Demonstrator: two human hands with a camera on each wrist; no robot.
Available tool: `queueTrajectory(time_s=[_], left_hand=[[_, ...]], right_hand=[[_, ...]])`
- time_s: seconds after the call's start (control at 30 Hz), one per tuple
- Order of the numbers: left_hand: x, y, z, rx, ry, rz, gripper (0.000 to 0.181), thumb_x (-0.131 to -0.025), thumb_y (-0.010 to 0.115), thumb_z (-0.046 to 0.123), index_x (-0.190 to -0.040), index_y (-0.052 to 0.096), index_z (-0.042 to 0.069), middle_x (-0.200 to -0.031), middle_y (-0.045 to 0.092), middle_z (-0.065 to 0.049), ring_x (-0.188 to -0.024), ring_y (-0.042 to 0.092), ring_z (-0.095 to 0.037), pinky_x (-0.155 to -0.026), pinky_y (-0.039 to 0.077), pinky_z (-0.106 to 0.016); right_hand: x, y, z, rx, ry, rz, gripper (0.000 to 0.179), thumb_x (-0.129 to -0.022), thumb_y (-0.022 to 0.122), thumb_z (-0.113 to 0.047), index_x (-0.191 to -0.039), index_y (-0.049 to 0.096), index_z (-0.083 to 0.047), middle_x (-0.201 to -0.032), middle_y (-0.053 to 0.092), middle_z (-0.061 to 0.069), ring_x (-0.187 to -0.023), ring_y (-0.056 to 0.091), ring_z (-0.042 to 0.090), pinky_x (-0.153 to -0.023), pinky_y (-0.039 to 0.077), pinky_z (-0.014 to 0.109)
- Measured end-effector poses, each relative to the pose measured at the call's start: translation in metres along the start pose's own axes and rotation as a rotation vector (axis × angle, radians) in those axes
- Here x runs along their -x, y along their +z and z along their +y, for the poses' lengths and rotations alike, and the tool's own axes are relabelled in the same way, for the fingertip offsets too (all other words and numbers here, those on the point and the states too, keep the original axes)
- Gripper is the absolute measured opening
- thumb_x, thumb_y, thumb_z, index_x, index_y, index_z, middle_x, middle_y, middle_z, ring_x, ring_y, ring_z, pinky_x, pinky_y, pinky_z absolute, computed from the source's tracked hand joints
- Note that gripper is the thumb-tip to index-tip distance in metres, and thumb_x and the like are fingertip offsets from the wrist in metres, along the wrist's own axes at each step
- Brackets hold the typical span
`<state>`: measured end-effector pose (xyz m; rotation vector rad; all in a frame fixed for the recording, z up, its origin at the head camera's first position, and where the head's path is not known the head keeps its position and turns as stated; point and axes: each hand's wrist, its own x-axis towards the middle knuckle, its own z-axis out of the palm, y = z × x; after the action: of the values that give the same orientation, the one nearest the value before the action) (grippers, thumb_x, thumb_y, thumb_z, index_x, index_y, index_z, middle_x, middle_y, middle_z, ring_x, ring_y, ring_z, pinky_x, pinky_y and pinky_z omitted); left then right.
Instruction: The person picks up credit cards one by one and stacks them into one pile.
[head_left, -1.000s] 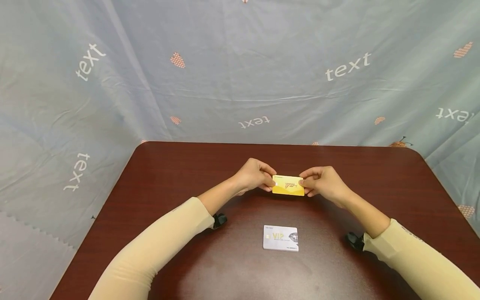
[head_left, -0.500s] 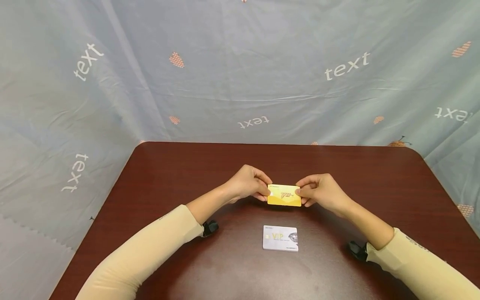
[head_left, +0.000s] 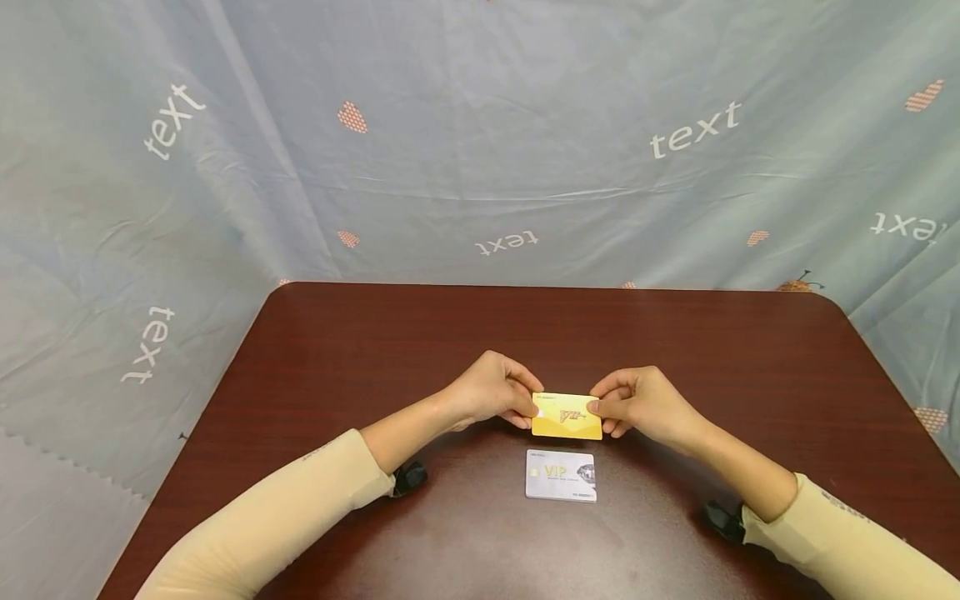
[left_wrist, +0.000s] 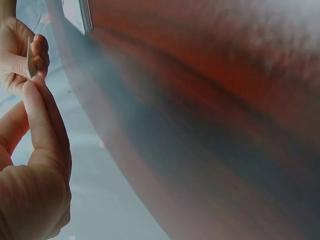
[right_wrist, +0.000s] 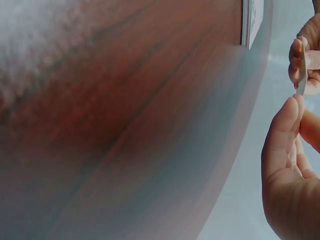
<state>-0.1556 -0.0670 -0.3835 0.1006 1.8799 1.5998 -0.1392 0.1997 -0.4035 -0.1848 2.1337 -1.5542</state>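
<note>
A yellow card (head_left: 567, 416) with "VIP" lettering is held between my two hands, raised a little off the table. My left hand (head_left: 491, 392) pinches its left edge between thumb and fingers. At the opposite edge, the right hand (head_left: 647, 406) pinches it the same way. Just nearer to me lies a white card (head_left: 560, 476) with gold "VIP" letters, flat on the table. Seen edge-on in the right wrist view, the white cards (right_wrist: 251, 22) form a thin stack. The yellow card (left_wrist: 30, 57) appears as a thin edge in the left wrist view.
The dark red-brown table (head_left: 360, 333) has rounded far corners. Behind it and to the left hangs a grey-blue curtain (head_left: 480, 150) printed with "text" and hearts. Dark wrist devices (head_left: 409, 478) sit under both sleeve cuffs.
Both hands have brought the yellow card toward me and slightly left, closer to the white card stack. Their pinch on it stays the same, and the white cards have not moved.
</note>
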Motion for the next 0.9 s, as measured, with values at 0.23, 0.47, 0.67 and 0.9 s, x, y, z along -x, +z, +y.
queueTrajectory(time_s=[0.23,0.47,0.67,0.9], left_hand=[[0.007,0.004,-0.009,-0.028,-0.014,-0.008,0.027,-0.083,0.074,-0.018,-0.11,0.071,-0.015,-0.085,0.075,-0.019,-0.058,0.07,-0.018,-0.06,0.062,-0.03],[0.015,0.007,-0.017,-0.032,-0.037,-0.032,0.025,-0.083,0.075,-0.016,-0.107,0.073,-0.012,-0.079,0.075,-0.019,-0.055,0.069,-0.017,-0.058,0.062,-0.03],[0.02,0.009,-0.021,-0.045,-0.043,-0.045,0.022,-0.083,0.075,-0.017,-0.104,0.074,-0.011,-0.079,0.075,-0.018,-0.054,0.068,-0.017,-0.056,0.061,-0.028],[0.021,0.014,-0.023,-0.052,-0.055,-0.059,0.02,-0.082,0.072,-0.019,-0.1,0.073,-0.011,-0.077,0.074,-0.017,-0.053,0.067,-0.016,-0.053,0.059,-0.026]], right_hand=[[0.006,0.006,0.001,0.02,-0.006,-0.038,0.021,-0.091,0.08,-0.007,-0.102,0.071,0.008,-0.078,0.073,0.013,-0.064,0.068,0.022,-0.061,0.062,0.035],[0.012,0.012,0.002,0.067,-0.012,-0.078,0.017,-0.09,0.08,-0.007,-0.098,0.072,0.006,-0.076,0.072,0.011,-0.063,0.066,0.022,-0.058,0.061,0.033],[0.015,0.015,0.005,0.092,-0.012,-0.108,0.017,-0.09,0.081,-0.009,-0.097,0.072,0.004,-0.075,0.071,0.011,-0.061,0.066,0.022,-0.056,0.061,0.034],[0.018,0.018,0.009,0.117,-0.019,-0.143,0.016,-0.091,0.08,-0.008,-0.095,0.071,0.004,-0.074,0.07,0.009,-0.06,0.066,0.02,-0.054,0.059,0.031]])
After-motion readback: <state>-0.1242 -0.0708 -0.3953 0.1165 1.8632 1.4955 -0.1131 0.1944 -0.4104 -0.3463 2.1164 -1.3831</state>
